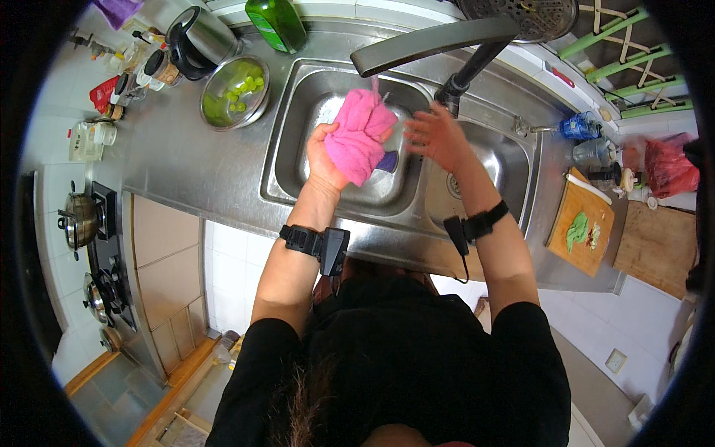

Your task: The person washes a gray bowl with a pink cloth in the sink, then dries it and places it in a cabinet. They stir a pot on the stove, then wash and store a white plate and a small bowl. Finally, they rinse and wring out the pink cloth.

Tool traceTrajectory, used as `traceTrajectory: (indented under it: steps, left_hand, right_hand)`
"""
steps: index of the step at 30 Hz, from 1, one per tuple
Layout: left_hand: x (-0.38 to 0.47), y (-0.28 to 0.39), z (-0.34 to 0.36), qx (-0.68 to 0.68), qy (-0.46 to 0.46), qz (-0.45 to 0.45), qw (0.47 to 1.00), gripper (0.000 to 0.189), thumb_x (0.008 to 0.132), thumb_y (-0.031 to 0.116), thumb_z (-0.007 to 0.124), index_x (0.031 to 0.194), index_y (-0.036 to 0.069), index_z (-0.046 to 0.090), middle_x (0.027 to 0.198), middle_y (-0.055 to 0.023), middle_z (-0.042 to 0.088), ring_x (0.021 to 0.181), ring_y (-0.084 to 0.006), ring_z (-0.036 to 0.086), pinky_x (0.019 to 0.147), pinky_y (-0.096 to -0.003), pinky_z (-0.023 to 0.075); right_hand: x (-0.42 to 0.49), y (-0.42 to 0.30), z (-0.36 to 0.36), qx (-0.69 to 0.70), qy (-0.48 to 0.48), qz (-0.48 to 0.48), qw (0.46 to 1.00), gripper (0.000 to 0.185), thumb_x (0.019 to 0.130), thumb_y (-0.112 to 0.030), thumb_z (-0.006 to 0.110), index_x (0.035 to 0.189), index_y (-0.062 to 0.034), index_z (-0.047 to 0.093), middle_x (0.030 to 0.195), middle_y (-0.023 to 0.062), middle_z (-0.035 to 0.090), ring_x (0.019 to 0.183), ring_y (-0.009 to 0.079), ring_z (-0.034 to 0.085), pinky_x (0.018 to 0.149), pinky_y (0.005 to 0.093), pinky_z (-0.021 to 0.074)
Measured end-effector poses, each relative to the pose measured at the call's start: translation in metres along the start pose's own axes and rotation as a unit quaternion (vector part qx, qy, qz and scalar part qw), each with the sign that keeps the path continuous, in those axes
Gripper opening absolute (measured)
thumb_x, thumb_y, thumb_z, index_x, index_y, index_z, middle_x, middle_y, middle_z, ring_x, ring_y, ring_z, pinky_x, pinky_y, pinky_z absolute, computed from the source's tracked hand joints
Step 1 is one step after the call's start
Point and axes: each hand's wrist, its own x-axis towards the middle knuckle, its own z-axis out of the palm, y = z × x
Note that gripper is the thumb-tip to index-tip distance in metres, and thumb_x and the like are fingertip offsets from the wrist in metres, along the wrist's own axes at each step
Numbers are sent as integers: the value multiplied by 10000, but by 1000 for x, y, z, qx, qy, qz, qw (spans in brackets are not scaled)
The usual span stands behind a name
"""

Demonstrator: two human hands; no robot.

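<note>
A bunched pink cloth (360,134) rests in my left hand (324,159), whose fingers are partly hidden under it. It is held above the left basin of a stainless steel sink (299,184), below the spout of a dark faucet (430,47). What looks like a thin stream of water falls from the spout onto the cloth. My right hand (438,137) is to the right of the cloth, apart from it, fingers spread and holding nothing; it looks slightly blurred. Beneath the cloth, a purple item (387,162) shows in the left basin, partly covered from view.
Left of the sink stand a metal bowl (209,122) of green grapes, an electric kettle (204,39) and a green bottle (276,25). To the right, a wooden cutting board (575,207) bears chopped greens. A pot (78,220) sits on the gas stove (100,257) at far left.
</note>
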Motion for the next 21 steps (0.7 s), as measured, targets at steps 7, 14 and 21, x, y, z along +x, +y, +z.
traceTrajectory:
  steps: [7,14,21]
  left_hand:
    - [12,6,3,10,3,-67,998,558,843,232,447,1347,-9,447,1314,-218,534,1206,-396,512,1063,-577,350]
    - [8,9,12,357,181,-124,908,498,921,315,421,1306,11,507,1259,-178,582,1143,-314,569,974,-435,458]
    - [17,-10,10,661,120,150,725,395,802,115,584,1186,27,605,1088,-48,653,1001,-152,603,862,-325,478]
  right_hand:
    - [9,11,51,-602,13,-613,512,319,816,-205,682,1117,-103,656,1060,127,577,867,236,625,727,328,516]
    - [22,-5,58,-469,-1,-395,790,205,837,-226,586,871,-30,638,697,159,636,643,313,628,635,403,497]
    - [17,2,82,-548,-12,-325,771,270,824,-280,667,898,-21,680,710,74,658,623,139,606,594,303,477]
